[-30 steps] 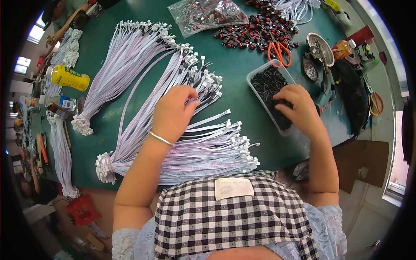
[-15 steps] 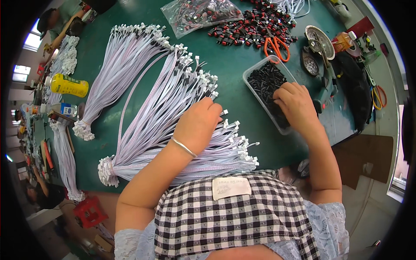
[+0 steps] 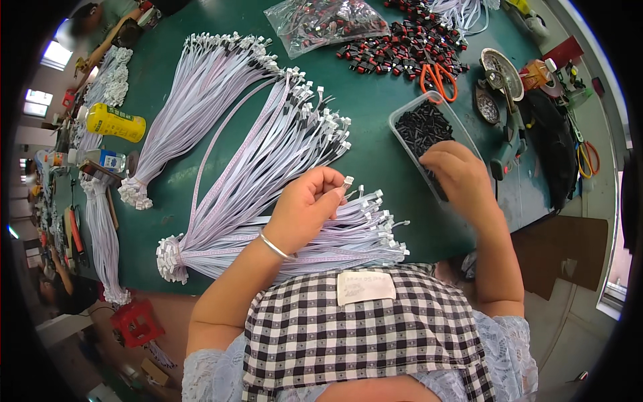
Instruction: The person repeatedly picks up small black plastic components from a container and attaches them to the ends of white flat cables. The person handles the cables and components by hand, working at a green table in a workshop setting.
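Note:
My left hand [image 3: 309, 203] is closed, thumb and forefinger pinching a flat white cable just behind its small white connector [image 3: 348, 181]. Below and around that hand fans a bundle of white ribbon cables [image 3: 231, 175], tied at its near-left end; some tips carry black sleeves. To the right stands a clear plastic box [image 3: 406, 147] holding many short black tubes [image 3: 420, 127]. My right hand [image 3: 459, 175] is over the box's near part, fingers drawn together. Whatever may be between those fingertips is hidden.
Behind lies a second cable bundle [image 3: 201, 100]. Orange-handled scissors [image 3: 439, 82], a pile of red-black parts [image 3: 402, 50] and a clear bag [image 3: 321, 27] sit beyond the box. A metal dish [image 3: 502, 70] stands right; a yellow bottle [image 3: 115, 123] lies left.
My left hand has turned so its pinch and the connector show, lifted off the bundle. My right hand has drawn slightly nearer within the box. The whole view has shifted a little.

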Demonstrator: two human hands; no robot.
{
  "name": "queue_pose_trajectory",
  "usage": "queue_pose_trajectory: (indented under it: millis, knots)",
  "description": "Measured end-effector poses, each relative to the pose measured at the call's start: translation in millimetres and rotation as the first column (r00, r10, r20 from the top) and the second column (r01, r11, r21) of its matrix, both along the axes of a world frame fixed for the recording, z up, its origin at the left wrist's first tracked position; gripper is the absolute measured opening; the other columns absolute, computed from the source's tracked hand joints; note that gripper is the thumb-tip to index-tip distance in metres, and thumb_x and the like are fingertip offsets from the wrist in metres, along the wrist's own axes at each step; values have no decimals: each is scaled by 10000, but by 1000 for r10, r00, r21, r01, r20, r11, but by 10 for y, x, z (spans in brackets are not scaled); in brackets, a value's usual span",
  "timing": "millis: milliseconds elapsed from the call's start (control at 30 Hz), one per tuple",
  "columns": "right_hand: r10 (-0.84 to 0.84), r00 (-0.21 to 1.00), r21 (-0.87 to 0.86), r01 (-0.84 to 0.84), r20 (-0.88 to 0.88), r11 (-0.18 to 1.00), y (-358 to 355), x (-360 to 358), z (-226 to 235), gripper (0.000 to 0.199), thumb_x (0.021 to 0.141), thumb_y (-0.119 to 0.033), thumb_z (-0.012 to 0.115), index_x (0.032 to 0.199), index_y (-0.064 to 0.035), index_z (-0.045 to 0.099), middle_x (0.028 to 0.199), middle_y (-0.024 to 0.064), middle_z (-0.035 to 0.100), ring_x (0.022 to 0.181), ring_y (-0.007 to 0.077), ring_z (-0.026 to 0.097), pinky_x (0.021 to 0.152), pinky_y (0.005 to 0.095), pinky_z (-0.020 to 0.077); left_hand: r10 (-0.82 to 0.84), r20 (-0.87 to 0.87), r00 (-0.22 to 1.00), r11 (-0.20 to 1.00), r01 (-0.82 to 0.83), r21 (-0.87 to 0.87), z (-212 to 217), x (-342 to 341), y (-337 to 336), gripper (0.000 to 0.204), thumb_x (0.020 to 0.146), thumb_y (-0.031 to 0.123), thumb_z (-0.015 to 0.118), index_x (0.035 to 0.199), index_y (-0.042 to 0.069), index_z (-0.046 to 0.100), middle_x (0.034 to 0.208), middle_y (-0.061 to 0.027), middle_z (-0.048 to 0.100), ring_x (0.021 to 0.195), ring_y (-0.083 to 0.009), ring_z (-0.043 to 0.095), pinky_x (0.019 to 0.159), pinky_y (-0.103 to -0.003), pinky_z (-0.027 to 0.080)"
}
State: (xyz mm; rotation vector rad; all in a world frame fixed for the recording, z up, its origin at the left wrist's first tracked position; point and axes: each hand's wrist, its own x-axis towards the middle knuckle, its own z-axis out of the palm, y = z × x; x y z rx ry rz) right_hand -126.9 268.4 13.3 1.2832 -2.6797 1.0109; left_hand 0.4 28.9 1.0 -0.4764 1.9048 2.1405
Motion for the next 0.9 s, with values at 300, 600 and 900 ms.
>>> queue_pose_trajectory:
  millis: [300, 600, 900]
  knots:
    - [-45, 908, -142, 114, 417, 983, -300, 243, 29, 145, 776, 3, 651, 917, -23, 627, 874, 79, 613, 785, 194, 606, 686, 297, 480, -35, -84, 996, 999, 37, 29, -203, 42, -45, 149, 856, 36, 621, 996, 3, 582, 896, -3, 600, 770, -48, 537, 683, -200, 446]
    - [68, 724, -296, 193, 686, 936, -326, 276, -54, 117, 822, 4, 617, 936, -8, 599, 842, 29, 581, 775, 113, 573, 686, 244, 470, -34, -22, 999, 991, 36, 131, -127, 32, -96, 126, 859, 57, 634, 969, 12, 590, 854, 17, 590, 676, -35, 509, 606, -169, 415]
    - [128, 530, -263, 188, 838, 946, -447, 360, -45, 78, 871, -21, 580, 941, -8, 614, 816, 9, 585, 720, 80, 559, 642, 230, 468, 12, -17, 1000, 972, -8, 237, -156, 27, -69, 120, 836, 19, 621, 949, 25, 583, 825, 32, 576, 638, -16, 466, 558, -154, 362]
